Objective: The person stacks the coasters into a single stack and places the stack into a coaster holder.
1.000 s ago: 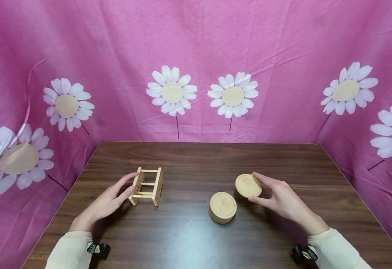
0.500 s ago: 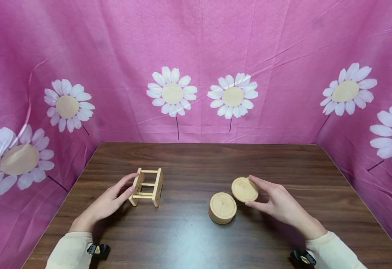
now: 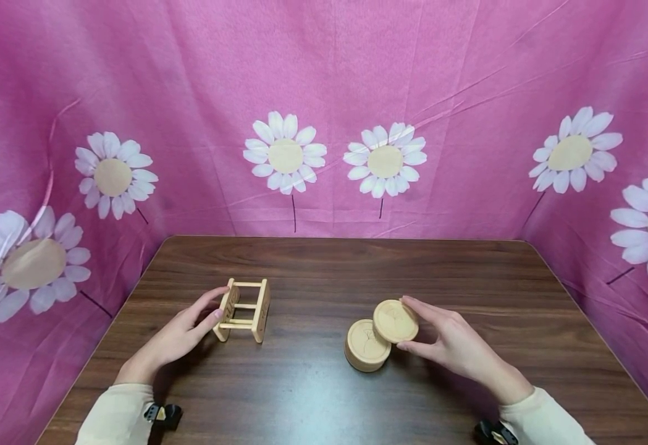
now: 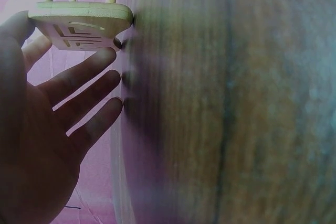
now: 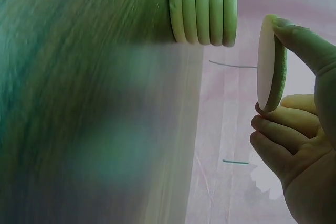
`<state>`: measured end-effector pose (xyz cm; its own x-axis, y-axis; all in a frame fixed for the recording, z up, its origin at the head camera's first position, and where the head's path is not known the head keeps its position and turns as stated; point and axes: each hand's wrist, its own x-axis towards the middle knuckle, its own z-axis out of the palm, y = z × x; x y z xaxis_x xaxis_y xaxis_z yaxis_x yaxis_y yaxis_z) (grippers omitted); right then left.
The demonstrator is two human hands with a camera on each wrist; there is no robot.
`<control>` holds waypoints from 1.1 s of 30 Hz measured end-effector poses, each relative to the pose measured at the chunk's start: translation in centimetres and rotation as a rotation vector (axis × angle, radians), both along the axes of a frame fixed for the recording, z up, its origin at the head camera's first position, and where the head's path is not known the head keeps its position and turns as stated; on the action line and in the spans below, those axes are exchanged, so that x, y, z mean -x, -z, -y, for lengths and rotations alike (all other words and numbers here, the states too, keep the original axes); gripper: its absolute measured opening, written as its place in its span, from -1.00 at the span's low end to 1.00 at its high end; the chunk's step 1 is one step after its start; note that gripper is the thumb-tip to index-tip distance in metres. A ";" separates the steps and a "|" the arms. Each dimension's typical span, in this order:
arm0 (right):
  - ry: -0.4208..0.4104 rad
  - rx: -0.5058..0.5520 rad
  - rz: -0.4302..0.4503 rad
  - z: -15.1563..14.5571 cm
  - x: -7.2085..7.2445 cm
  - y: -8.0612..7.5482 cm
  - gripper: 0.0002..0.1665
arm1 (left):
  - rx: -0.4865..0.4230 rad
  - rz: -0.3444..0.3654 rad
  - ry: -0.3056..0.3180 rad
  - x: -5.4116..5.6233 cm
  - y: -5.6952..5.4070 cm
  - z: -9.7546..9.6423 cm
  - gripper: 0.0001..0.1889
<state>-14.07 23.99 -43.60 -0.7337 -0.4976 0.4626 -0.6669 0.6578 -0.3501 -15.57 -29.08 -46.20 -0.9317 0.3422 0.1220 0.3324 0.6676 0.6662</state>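
Observation:
My right hand (image 3: 459,343) pinches a round wooden coaster (image 3: 395,321) by its edge, thumb on the near side and fingers on the far side. In the right wrist view that coaster (image 5: 266,72) is apart from the table, with a pale underside. It overlaps the upper right of a stack of several matching coasters (image 3: 364,346) in the head view. The top of the stack bears an engraved line drawing. My left hand (image 3: 176,337) grips the left side panel of a small wooden coaster rack (image 3: 261,310) between thumb and index finger. Thin rods join the rack's two cut-out panels (image 4: 81,17).
Everything stands on a dark wood-grain table (image 3: 312,266). Behind and beside it hangs a pink cloth (image 3: 324,62) printed with white daisies. Each wrist wears a black strapped device (image 3: 162,415).
My right hand has carried the coaster left and toward me, from beside the stack to partly over it in the head view. The left hand and rack stay where they were.

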 end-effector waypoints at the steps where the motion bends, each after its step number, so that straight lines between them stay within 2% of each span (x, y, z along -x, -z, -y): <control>1: -0.006 0.003 -0.003 0.1 0.0 0.1 -0.04 | 0.000 -0.001 0.001 0.0 0.0 0.0 -0.47; 16: -0.076 0.014 -0.011 1.4 -0.3 0.8 -0.09 | 0.003 0.007 -0.005 0.0 -0.1 0.0 -0.47; 33: -0.075 -0.019 0.006 2.8 -1.0 1.8 -0.08 | -0.004 0.001 -0.003 0.0 0.0 0.0 -0.47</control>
<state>-13.11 21.23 -45.37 -0.6970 -0.5597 0.4482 -0.7122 0.6129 -0.3422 -15.60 -29.08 -46.21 -0.9329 0.3388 0.1220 0.3294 0.6658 0.6695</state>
